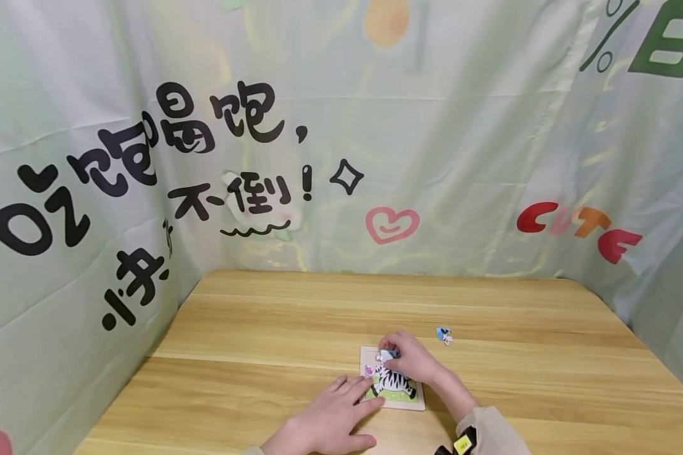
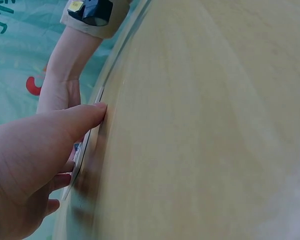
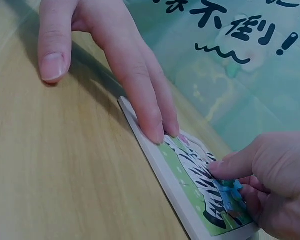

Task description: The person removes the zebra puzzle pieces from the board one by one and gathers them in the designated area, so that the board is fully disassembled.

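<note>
Here, a wood-grain table [image 1: 250, 328] is backed and flanked by a pale green curtain [image 1: 467, 139], printed with black characters, a pink heart and the word CUTE; a zebra puzzle board [image 1: 406, 406], pale-framed, is laid flat on the wood; at its left side the left hand [image 1: 336, 411] is placed, fingers spread and fairly straight, fingertips rested on the board, thumb set apart from them; over its upper part the right hand [image 1: 418, 363] is held, thumb and fingers curled narrowly on a puzzle piece [image 1: 388, 356]; beyond the board and to its right, a loose piece [image 1: 444, 335], blue, black and white, is seen on the table.

Much of the board's upper right is covered by the right hand; whether the pinched piece is seated or held just above cannot be told; in the left wrist view the board is shown almost edge-on, its picture unreadable; below and right of the board, a dark wrist device [image 1: 465, 441] with a yellow label is cut off by the head view's lower border.

Counted: one board, one pinched piece, one loose piece, two hands; pieces within the frame could not be counted reliably.
</note>
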`<state>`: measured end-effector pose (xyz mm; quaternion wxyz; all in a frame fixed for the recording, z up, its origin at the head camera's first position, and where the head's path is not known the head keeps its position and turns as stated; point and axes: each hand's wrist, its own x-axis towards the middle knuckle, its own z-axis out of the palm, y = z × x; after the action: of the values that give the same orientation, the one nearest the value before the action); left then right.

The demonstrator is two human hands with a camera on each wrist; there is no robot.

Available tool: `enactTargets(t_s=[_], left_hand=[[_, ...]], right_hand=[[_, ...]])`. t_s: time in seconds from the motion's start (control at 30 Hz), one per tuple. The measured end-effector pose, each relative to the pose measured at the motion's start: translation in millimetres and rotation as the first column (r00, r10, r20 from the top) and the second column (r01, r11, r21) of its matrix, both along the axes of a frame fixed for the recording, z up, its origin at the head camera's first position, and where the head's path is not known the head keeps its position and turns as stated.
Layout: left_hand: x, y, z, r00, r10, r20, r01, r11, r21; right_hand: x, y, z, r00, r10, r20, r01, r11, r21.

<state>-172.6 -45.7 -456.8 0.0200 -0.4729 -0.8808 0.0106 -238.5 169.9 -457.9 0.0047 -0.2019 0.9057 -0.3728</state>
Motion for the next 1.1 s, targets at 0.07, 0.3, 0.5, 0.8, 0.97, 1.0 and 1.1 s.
enactTargets(t_s=[0.07,0.3,0.5,0.8,0.97,1.0,1.1], left_hand=[[0.1,-0.2,-0.2,1.000,0.003,0.008,-0.003,1.000,-0.002],[-0.1,2.0,-0.2,1.000,0.008,0.007,-0.008,1.000,-0.007],[-2.3,11.4,-2.0,1.000,-0.008,-0.023,0.008,1.000,0.009],[-7.4,25.3,-1.2,0.999,0.019,-0.025,-0.019,1.000,-0.017],[-8.3,28.4,-0.8,0.999,0.024,-0.037,-0.024,1.000,-0.012],[-8.5,28.9,-0.7,0.999,0.024,-0.040,-0.025,1.000,-0.011],[-8.6,30.1,0.0,0.999,0.025,-0.046,-0.026,1.000,-0.014]], right_hand=[[-0.7,0.4,0.1,1.000,0.010,-0.006,-0.010,1.000,-0.006],[-1.3,1.0,1.4,0.999,0.046,-0.009,-0.046,0.999,-0.029],[-1.3,2.1,-0.7,0.999,0.051,0.001,-0.051,0.998,-0.039],[-3.1,3.4,-2.3,0.997,0.070,0.007,-0.070,0.996,-0.057],[-6.8,6.5,0.4,0.996,0.084,-0.006,-0.085,0.995,-0.057],[-7.3,7.0,1.2,0.996,0.087,-0.002,-0.087,0.995,-0.058],[-8.8,7.4,3.1,0.995,0.096,0.012,-0.096,0.994,-0.060]])
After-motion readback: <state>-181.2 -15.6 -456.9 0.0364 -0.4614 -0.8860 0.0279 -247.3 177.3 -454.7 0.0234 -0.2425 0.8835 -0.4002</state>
